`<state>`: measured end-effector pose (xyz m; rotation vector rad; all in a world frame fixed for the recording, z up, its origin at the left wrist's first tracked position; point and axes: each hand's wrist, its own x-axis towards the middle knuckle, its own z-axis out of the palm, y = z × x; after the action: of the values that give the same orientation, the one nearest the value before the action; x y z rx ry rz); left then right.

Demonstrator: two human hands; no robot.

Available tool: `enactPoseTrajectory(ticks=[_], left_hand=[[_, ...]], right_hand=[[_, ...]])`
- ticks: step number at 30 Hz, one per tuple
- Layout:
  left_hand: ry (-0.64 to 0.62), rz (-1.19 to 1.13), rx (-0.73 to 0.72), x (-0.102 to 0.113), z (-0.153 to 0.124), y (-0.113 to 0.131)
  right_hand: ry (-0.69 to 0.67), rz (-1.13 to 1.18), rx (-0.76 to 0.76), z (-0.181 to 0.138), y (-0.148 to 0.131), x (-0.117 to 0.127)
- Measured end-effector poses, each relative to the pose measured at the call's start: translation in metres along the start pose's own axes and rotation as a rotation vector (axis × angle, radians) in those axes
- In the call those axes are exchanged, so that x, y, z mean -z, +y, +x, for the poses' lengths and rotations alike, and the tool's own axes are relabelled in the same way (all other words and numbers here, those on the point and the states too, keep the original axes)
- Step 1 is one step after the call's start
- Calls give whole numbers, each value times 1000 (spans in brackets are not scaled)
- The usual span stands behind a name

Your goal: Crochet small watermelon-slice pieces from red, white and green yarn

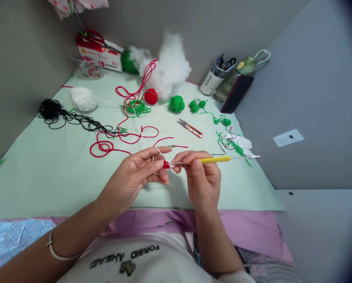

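Peeking out between the left hand's (139, 168) thumb and fingers, the small red-and-white crocheted piece (166, 164) is pinched at the fingertips, its near side partly hidden by the thumb. The index finger stretches forward, white yarn (158, 151) passing over it, and the lower fingers curl loosely below. The right hand (204, 179) closes thumb and fingers around the crochet hook (214, 160), whose metal tip meets the piece; whether it goes through a stitch is too small to tell.

Just beyond the left hand, loops of red yarn (105, 147) sprawl across the cloth (60, 173), crowding that side. Orange-handled snips (190, 128) lie beyond the right hand. Farther back are a green ball (176, 104), a red ball (151, 96), white stuffing (172, 65), a white ball (83, 99) and tangled black yarn (50, 110).

At the back right, a labelled cup (210, 83) holds pens and black-handled scissors (230, 63), beside a greenish bottle (246, 65). At the back left stands a clear tub (91, 71), its contents unclear.
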<state>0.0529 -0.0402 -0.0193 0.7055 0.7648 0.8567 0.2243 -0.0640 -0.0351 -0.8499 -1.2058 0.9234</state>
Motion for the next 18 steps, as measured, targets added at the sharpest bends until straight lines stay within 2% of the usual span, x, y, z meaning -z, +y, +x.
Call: enactPoseTrajectory(ticks=[4,8,12,15,18], left_hand=[[18,128,-70,2,-3,0],[24,240,-148,1,-2,-3],[153,292,-251,-6,-3,-4],[253,314,-335,-9,-4,-5],[238,292,-327,-9,-4,-5]], right_hand=[[6,-127,90,-3,-5,-1],[-30,-343,254,-6,-9,-1],[-108,-501,404,-8,-9,-2],[-98,-610,511,-10,-6,-5],[-39,-663,574,-12,-2,-9]])
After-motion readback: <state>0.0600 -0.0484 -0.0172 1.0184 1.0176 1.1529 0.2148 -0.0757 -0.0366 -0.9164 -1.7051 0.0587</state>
